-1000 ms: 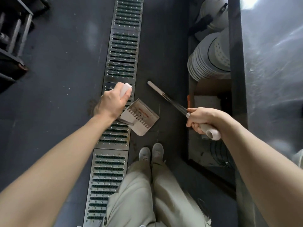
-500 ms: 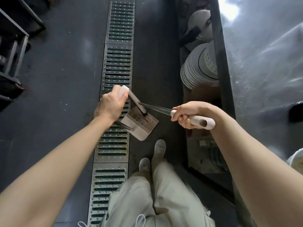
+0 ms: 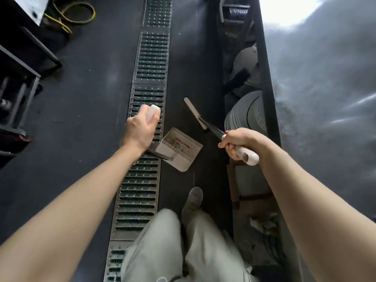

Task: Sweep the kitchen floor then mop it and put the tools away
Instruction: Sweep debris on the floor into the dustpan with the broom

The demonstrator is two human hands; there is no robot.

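My left hand [image 3: 140, 129] is closed around the white top of a long-handled dustpan's pole. The grey dustpan [image 3: 179, 149] sits low by the floor beside the drain grate, its comb edge facing me. My right hand [image 3: 240, 143] grips the white handle of a broom. The broom's dark pole slants up-left to its narrow pale head [image 3: 194, 112], which is above and to the right of the pan, apart from it. The dark kitchen floor [image 3: 85, 123] lies beneath both tools.
A steel drain grate [image 3: 146, 98] runs up the middle of the floor. On the right, a steel counter [image 3: 325, 119] has stacked white plates [image 3: 242, 117] on its lower shelf. Dark metal racks [image 3: 18, 82] stand at left, and a yellow hose [image 3: 67, 15] lies at top left. My feet [image 3: 193, 200] are below the pan.
The broom head has swung from over the dustpan out to the upper right. I have stepped forward along the grate, and the dustpan stays beside it in my left hand.
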